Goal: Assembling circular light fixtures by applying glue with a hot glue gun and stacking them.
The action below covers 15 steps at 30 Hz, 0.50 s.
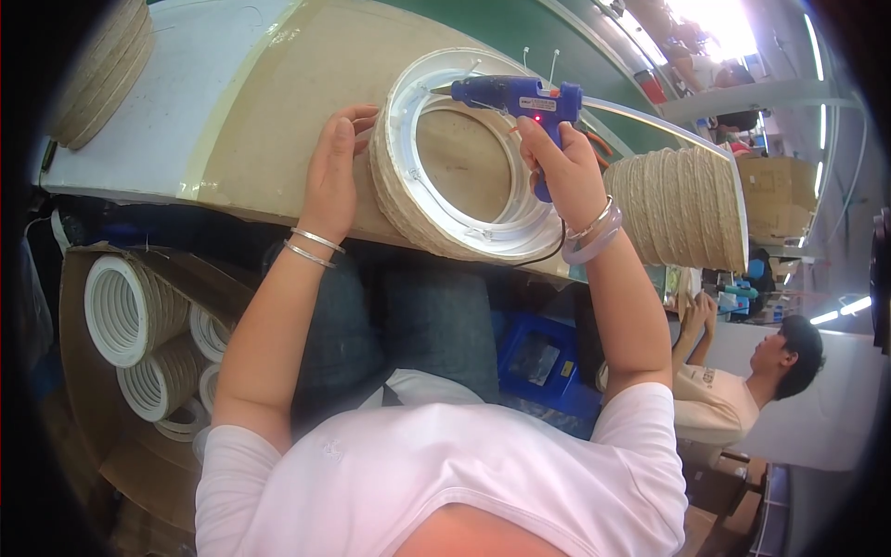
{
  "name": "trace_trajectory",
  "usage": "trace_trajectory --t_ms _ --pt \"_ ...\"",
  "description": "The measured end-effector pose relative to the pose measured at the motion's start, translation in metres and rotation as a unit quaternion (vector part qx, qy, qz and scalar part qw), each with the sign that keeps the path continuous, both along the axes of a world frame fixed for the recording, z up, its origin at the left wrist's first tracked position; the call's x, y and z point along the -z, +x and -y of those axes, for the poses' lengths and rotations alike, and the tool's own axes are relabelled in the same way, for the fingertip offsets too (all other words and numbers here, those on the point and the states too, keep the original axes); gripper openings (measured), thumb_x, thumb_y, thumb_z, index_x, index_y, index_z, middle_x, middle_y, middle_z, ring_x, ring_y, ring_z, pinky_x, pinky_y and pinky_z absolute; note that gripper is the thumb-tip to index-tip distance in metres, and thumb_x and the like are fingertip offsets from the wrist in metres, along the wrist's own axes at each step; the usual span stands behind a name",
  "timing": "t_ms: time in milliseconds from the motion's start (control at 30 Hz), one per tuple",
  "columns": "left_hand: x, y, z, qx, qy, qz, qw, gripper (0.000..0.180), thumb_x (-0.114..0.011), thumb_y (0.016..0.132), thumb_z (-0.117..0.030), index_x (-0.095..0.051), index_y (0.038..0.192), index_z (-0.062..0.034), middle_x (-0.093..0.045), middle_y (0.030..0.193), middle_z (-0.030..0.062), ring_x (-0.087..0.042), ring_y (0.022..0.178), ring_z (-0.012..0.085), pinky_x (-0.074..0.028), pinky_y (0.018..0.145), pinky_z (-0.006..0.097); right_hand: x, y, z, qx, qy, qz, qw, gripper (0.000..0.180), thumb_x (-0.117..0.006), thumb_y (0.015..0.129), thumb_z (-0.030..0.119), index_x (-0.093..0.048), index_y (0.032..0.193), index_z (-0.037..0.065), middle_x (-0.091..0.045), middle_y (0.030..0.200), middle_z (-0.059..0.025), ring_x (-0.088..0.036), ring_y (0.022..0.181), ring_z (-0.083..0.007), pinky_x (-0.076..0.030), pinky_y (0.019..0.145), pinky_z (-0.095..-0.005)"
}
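My right hand [564, 167] grips a blue hot glue gun [520, 97] by its handle, nozzle pointing left onto the upper rim of a white plastic ring [445, 218]. The ring has tan rope wound around its outer side [394, 190] and lies at the table's near edge. My left hand [336, 172] presses flat against the ring's rope-covered left side, fingers on the rim. A black cord [548, 252] hangs from the gun below my right wrist. Both wrists wear bangles.
The work table [278, 102] is tan and white. Stacks of rope-wrapped rings stand at the right [682, 209] and far left [102, 70]. A cardboard box [83, 371] on the floor at left holds several white rings [121, 311]. Another person [742, 381] sits at the lower right.
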<state>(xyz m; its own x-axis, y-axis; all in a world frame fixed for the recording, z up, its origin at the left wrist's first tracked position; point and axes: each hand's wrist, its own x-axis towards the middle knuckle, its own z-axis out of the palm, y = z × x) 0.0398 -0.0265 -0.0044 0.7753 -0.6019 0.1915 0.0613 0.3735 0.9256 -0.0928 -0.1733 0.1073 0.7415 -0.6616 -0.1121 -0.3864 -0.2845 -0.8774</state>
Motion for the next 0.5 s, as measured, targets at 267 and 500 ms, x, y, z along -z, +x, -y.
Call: trace_trajectory --t_ms 267,500 --pt "0.000 -0.001 0.002 -0.001 0.003 0.010 1.000 0.046 -0.026 0.088 -0.039 -0.044 0.105 -0.0007 -0.048 0.104 0.0098 -0.044 0.100 0.0186 -0.033 0.087 0.031 0.005 -0.005 0.006 -0.031 -0.128 0.024 0.991 0.024 -0.055 0.077 0.028 -0.055 0.078 0.004 -0.051 0.061 0.0034 -0.039 0.048 -0.0014 -0.031 0.043 -0.0160" --pt "0.000 -0.001 0.002 -0.011 0.006 0.001 1.000 0.047 -0.026 0.088 -0.040 -0.044 0.105 -0.0001 -0.048 0.104 0.0106 -0.045 0.100 0.0191 -0.034 0.086 0.031 -0.018 -0.032 -0.016 -0.061 0.028 0.014 0.998 0.024 -0.054 0.077 0.027 -0.057 0.084 0.004 -0.050 0.061 0.0026 -0.040 0.049 -0.0020 -0.030 0.044 -0.0161"
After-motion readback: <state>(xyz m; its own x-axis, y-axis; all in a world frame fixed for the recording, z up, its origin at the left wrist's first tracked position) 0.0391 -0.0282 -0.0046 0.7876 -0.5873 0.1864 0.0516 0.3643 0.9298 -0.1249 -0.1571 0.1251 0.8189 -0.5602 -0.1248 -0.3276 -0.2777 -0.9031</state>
